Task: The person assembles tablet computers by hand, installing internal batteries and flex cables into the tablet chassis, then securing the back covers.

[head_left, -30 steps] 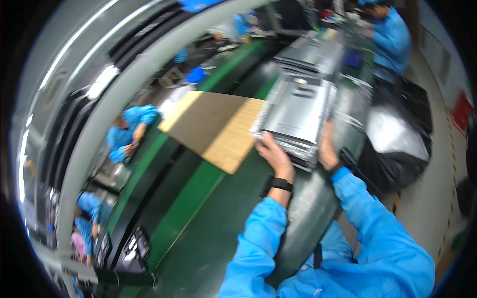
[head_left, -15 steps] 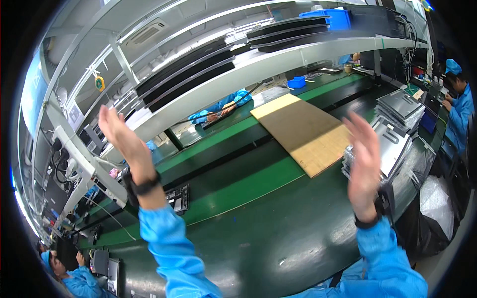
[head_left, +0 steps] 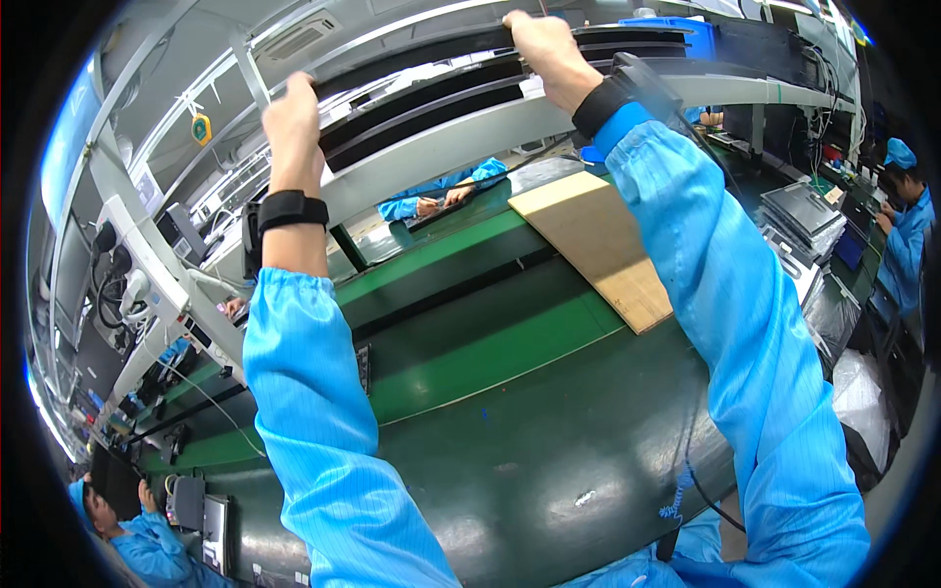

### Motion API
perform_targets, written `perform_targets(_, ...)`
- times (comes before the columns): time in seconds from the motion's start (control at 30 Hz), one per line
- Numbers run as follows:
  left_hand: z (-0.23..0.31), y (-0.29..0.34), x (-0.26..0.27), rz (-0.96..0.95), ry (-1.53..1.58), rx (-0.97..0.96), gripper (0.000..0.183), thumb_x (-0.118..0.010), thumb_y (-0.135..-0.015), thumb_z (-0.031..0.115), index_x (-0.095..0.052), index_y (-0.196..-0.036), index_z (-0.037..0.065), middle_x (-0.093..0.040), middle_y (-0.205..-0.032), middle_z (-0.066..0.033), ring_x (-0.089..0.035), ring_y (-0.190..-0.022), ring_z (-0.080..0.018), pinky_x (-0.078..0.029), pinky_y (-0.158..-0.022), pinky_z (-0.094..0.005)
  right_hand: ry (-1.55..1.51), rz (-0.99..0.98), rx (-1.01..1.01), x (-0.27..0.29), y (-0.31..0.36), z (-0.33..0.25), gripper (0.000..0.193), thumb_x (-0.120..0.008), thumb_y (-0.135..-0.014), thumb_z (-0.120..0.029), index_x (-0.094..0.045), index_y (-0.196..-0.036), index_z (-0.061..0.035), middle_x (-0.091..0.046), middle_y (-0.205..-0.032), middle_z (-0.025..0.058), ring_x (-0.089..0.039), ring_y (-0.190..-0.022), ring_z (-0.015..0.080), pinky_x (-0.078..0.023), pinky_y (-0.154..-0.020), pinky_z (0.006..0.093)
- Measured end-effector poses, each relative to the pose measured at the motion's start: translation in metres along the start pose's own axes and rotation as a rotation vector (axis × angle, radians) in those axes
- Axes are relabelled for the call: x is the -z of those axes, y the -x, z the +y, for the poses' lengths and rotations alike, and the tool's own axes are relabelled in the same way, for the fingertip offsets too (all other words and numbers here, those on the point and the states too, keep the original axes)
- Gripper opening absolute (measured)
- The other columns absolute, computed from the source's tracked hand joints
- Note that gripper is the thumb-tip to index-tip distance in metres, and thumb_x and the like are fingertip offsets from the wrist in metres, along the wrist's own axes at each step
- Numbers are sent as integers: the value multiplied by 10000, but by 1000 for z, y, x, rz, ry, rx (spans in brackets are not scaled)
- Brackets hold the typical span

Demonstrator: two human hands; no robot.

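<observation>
Both arms reach up to the shelf over the bench. My left hand [head_left: 295, 132] is closed on the left end of a long black flat panel [head_left: 421, 57], fingertips hidden behind it. At its right end, my right hand [head_left: 554, 57] is closed on the same panel, which appears tilted up over the left stack. More black flat panels [head_left: 421, 111] lie stacked on the shelf under it. A second stack of black panels [head_left: 637, 41] sits just right of my right hand.
Below the white shelf beam [head_left: 451, 137] runs a green-and-black bench [head_left: 549, 421] with a brown board [head_left: 588, 230] on it. Silvery flat parts [head_left: 804, 211] are piled at the right. Co-workers sit at the far side [head_left: 446, 191], right [head_left: 907, 220] and lower left [head_left: 147, 544].
My hands have moved up and forward from above the bench to the shelf and taken hold of a black panel on the left stack. My right arm now covers part of the brown board.
</observation>
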State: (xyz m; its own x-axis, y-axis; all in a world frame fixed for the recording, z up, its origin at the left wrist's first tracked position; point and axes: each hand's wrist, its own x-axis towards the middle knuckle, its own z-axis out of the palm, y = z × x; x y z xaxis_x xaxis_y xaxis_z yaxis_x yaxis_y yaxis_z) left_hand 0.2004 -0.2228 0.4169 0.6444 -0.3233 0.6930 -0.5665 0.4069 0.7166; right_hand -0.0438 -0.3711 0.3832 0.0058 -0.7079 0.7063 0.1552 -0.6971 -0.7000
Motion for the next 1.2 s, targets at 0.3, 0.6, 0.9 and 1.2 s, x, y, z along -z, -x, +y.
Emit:
perform_targets(0.3,40,118,84,-77,685,61,202,-565,-985,57,-608,-1108,-98,-638,-1202,-226,-649,-1084,-319,-544,-1000,-442,-655,-368,169,131,174,-51,314,-664,-1000,-329,-594,-1162,-69,-581,-1202,60,-613,-1044,194,-516,-909,334)
perform_targets(0.6,-127,369,-2,-1185,546,817,364,-622,-981,81,-597,-1327,-30,-677,-1244,-129,-673,-1069,-175,-554,-959,-321,-605,-786,-1549,235,477,-7,489,-642,-1038,-210,-503,-1457,1,-640,-1351,111,-658,-1166,202,-601,-930,350)
perform_targets(0.9,-150,452,-26,-1443,-136,19,400,-599,-1013,160,-563,-1367,-23,-690,-1106,-173,-664,-1006,-295,-523,-942,-382,-834,-41,-1467,171,568,3,463,-584,-1074,-249,-507,-1430,37,-608,-1390,148,-616,-1257,240,-513,-1098,386)
perform_targets(1.2,-150,456,21,-1331,-111,317,228,-637,-982,110,-682,-1129,-58,-622,-1003,-118,-627,-824,-209,-511,-712,-322,230,-146,-1675,418,593,-57,610,-638,-1016,-371,-498,-1485,-6,-637,-1331,104,-597,-1255,207,-553,-1005,423)
